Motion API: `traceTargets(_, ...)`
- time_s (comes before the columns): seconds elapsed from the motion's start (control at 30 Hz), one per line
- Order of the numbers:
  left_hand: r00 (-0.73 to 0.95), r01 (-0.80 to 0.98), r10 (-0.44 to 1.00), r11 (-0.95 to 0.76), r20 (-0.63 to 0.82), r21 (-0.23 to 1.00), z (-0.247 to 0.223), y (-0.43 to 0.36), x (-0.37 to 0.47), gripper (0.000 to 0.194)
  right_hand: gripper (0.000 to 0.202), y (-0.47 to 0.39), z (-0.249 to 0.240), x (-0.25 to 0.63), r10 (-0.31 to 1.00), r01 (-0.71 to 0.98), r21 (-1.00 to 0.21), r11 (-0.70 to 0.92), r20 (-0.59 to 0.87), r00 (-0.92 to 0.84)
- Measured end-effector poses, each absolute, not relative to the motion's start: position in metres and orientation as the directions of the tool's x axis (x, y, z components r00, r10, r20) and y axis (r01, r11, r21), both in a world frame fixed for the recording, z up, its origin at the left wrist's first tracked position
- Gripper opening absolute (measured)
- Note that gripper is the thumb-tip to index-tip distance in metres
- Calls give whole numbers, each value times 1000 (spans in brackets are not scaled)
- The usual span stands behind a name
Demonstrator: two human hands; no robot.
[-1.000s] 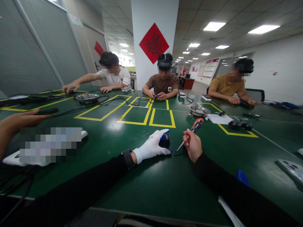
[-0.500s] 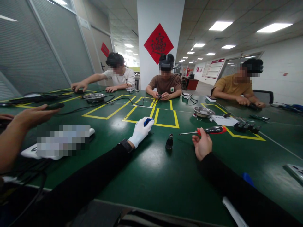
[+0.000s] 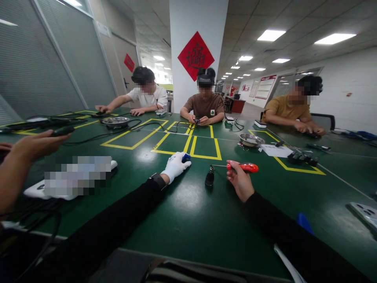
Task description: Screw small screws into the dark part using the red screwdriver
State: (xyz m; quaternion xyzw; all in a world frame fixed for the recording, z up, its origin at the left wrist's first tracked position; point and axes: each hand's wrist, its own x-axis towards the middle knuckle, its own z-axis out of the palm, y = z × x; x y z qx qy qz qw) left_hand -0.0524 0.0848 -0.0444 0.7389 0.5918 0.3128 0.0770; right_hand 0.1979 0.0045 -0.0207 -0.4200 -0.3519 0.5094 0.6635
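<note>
My left hand, in a white glove, is closed round a blue object over the green table; most of that object is hidden by the fingers. My right hand is bare and grips a red screwdriver between thumb and fingers. Its shaft points left, and the tip is by the top of a black cylindrical part; whether they touch I cannot tell. That part stands upright on the table between my hands.
A metal bowl, white paper and several black parts lie at the right. Another bowl and cables are at the left. Another person's hand holds a dark object at the left edge. Three people sit opposite.
My right hand has moved left with the screwdriver, bringing its tip to the black part's top. The screwdriver handle now shows more red. My left hand has turned slightly, covering more of the blue object.
</note>
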Motion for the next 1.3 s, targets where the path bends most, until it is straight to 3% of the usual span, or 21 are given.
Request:
traceTargets(0.17,111,826,925,-289,363,483,-43,84,-53,33,23,5,-23,200,953,-261,-940,218,147,264)
traceTargets(0.5,164,850,917,-319,364,419,-42,82,-53,32,29,2,-23,197,998,-370,-927,63,68,0)
traceTargets(0.87,174,865,910,-324,378,383,-42,80,-53,31,24,4,-23,190,984,-301,-947,113,149,-101)
traceTargets(1.3,196,851,909,-344,367,397,-40,77,-51,33,19,6,-22,201,998,-518,-855,13,-20,57)
